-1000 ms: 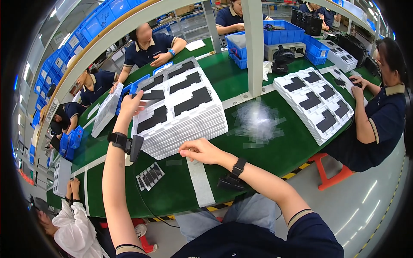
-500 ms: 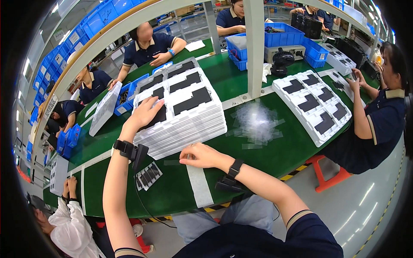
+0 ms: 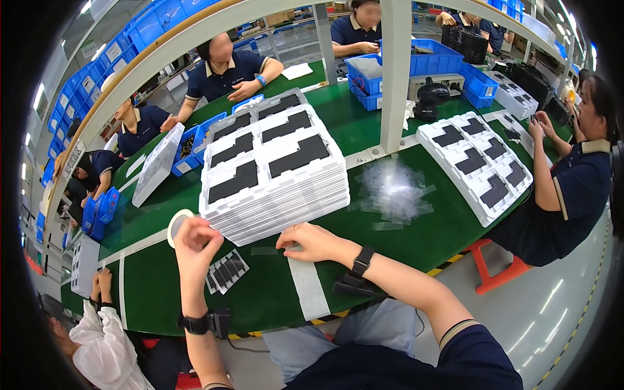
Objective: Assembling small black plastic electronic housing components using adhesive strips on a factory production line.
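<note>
My left hand is raised over the table just left of a stack of white trays. Its thumb and fingertips come together, and I cannot make out anything between them. Behind its fingers shows a pale ring-shaped roll, partly hidden. My right hand rests low by the stack's near side, fingers curled together, their tips hidden. A clear strip lies on the table beside those fingertips. Black angular pieces sit in the top tray. A small sheet with black strips lies between my arms.
A heap of clear film strips lies right of the stack. Further right stands another tray stack with black pieces, near a seated co-worker. A white post rises behind the heap. Blue bins stand at the far left.
My left hand has left the black pieces on the top tray and moved down and toward me, beside the pale roll. My right hand stays almost in place.
</note>
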{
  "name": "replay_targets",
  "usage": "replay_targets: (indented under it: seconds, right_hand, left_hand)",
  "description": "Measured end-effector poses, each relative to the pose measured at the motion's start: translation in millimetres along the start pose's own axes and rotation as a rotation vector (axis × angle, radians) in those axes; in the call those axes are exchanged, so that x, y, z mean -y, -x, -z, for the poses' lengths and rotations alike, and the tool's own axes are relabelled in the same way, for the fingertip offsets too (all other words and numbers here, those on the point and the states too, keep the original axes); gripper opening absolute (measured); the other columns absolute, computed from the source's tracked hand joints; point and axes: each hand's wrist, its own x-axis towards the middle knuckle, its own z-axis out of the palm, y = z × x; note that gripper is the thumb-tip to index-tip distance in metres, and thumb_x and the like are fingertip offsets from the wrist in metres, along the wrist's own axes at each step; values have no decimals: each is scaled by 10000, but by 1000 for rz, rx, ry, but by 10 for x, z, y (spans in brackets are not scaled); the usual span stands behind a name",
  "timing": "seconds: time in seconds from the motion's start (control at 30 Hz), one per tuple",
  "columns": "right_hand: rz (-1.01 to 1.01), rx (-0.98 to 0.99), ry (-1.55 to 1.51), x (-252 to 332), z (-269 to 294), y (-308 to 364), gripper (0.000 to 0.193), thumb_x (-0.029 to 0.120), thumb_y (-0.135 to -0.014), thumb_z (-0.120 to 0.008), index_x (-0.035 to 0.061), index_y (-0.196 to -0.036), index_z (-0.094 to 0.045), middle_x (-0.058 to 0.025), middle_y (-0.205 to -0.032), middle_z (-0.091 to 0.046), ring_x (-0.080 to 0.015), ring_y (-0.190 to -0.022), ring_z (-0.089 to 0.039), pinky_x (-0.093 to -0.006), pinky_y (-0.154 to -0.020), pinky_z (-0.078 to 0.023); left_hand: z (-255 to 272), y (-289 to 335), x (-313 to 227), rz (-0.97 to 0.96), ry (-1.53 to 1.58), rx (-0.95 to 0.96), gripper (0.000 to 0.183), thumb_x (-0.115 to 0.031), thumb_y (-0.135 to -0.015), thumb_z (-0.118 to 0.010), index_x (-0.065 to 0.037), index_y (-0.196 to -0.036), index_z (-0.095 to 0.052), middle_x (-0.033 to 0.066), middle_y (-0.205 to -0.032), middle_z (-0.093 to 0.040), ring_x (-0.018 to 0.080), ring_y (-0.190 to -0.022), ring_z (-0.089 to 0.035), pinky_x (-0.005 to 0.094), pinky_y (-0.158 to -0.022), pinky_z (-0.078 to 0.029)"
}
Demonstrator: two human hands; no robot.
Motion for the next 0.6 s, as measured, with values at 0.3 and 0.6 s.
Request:
replay_targets:
  seconds: [0.3,0.6]
  right_hand:
    - [6,52,27,-82,-60,-1,297,125,-733,-686,67,-1021,-646,-86,-932,-658,-250,-891,-600,-365,-804,-493]
    - [-3,109,51,-80,-16,6,323,117,-724,-695,86,-1043,-652,-59,-938,-660,-244,-912,-584,-359,-819,-484]
  left_hand:
    - [137,213,510,196,23,-32,290,111,-719,-649,-43,-936,-533,-9,-770,-568,60,-712,-544,187,-652,-447]
    - [-421,4,408,71,143,458,191,69,-716,-656,-37,-843,-561,6,-806,-598,83,-713,-600,226,-727,-481]
